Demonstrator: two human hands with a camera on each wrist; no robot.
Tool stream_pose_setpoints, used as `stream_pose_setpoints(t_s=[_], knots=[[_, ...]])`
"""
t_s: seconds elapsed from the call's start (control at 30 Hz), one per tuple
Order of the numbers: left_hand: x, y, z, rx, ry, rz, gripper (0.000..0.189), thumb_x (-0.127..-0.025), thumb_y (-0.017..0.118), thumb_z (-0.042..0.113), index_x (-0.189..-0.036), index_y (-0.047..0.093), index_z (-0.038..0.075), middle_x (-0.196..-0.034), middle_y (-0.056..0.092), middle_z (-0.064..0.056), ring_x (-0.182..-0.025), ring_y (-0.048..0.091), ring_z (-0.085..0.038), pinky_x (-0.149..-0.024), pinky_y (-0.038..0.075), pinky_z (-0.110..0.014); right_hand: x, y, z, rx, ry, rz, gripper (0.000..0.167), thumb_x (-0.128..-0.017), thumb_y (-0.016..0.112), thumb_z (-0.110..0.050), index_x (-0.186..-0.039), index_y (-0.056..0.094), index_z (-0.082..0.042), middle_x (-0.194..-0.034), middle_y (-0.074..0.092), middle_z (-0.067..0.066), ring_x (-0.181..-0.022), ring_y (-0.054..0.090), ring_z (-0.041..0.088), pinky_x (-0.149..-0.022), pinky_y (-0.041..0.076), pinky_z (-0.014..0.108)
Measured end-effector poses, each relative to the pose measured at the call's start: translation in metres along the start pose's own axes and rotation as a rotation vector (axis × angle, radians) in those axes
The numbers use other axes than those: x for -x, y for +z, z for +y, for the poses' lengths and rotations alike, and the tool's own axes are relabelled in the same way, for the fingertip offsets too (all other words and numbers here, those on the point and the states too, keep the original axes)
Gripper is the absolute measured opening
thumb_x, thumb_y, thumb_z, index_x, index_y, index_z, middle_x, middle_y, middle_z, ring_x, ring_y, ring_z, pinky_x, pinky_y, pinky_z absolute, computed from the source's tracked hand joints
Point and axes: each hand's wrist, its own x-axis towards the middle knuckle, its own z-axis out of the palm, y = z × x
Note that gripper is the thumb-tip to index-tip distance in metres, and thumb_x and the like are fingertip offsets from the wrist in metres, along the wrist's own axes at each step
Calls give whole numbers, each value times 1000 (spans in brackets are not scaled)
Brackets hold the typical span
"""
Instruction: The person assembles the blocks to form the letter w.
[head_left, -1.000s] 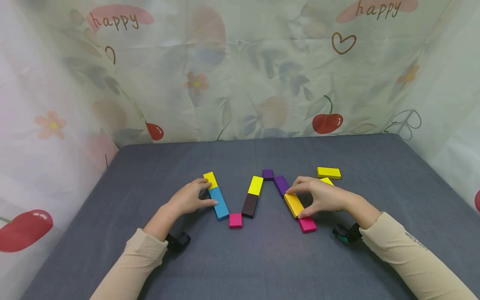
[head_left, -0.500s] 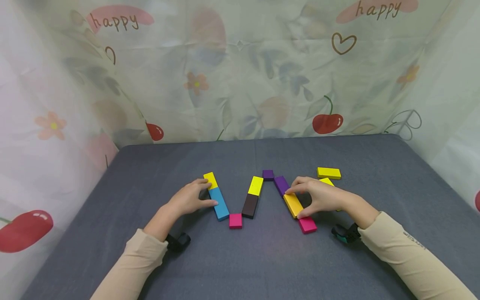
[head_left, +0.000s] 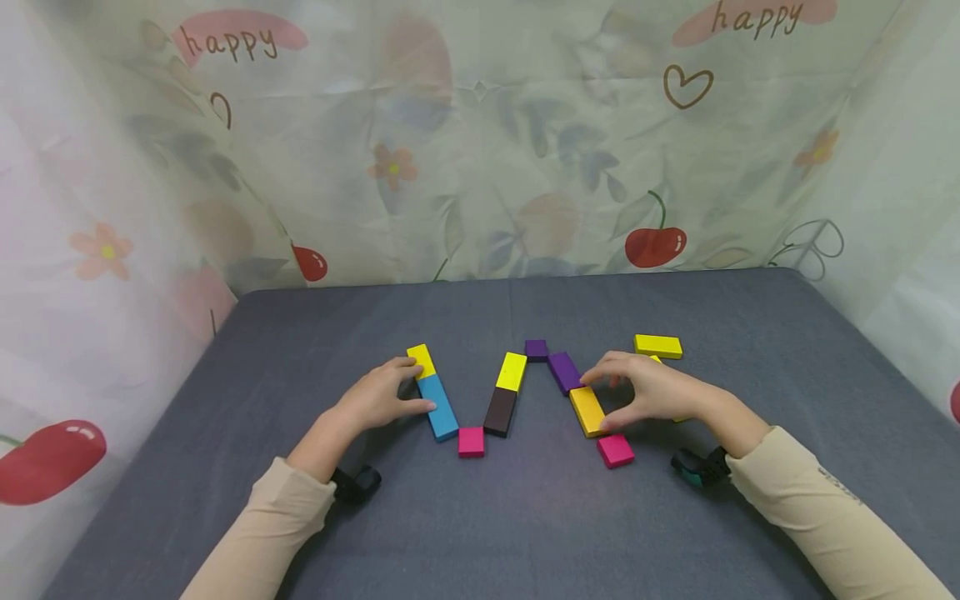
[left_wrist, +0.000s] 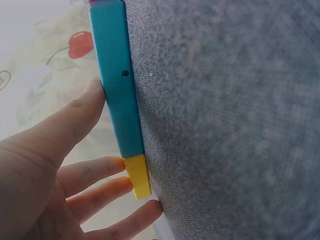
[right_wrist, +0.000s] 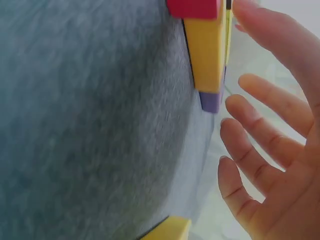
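Note:
Flat coloured blocks lie in a zigzag on the grey cloth. In the head view my left hand [head_left: 380, 393] rests beside the left stroke, a yellow block [head_left: 422, 360] above a blue block [head_left: 438, 407]. The left wrist view shows its thumb [left_wrist: 92, 97] at the blue block's side and loosely stretched fingers along the yellow one. My right hand [head_left: 647, 387] is beside an orange-yellow block [head_left: 587, 412], fingers spread, holding nothing. A purple block [head_left: 564, 372] adjoins that block's top end, and a pink block [head_left: 616, 451] lies at its lower end.
Mid-row are another pink block [head_left: 471, 442], a dark brown block [head_left: 500, 412], a second yellow block [head_left: 512, 372] and a small purple block [head_left: 536, 350]. A loose yellow block [head_left: 657, 346] lies behind the right hand, which partly covers one more. Patterned curtains stand behind the table.
My right hand has let go of the orange-yellow block and drawn slightly to the right. That block has shifted a little. The left hand has stayed in place.

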Motion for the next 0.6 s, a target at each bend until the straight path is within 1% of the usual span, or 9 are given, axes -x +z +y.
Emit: stream_pose_setpoints(t_s=[0.2,0.6], knots=[[1,0,1,-5,7,10,70,-84,67,40,-138,44,1,-146,37,-22,-132,38,-40,-105,36,-55,4,-2,8,2,26,-9,51,-74,76,-41,-115,62,-12,-112,63,3,-92,52,15,-78,48,28],[0,-1,1,-7,13,12,70,-84,66,40,-138,43,1,-146,37,-22,-132,38,-40,-105,36,-55,3,-2,12,-21,28,-27,51,-75,75,-41,-115,62,-13,-110,62,3,-92,53,14,-80,48,30]])
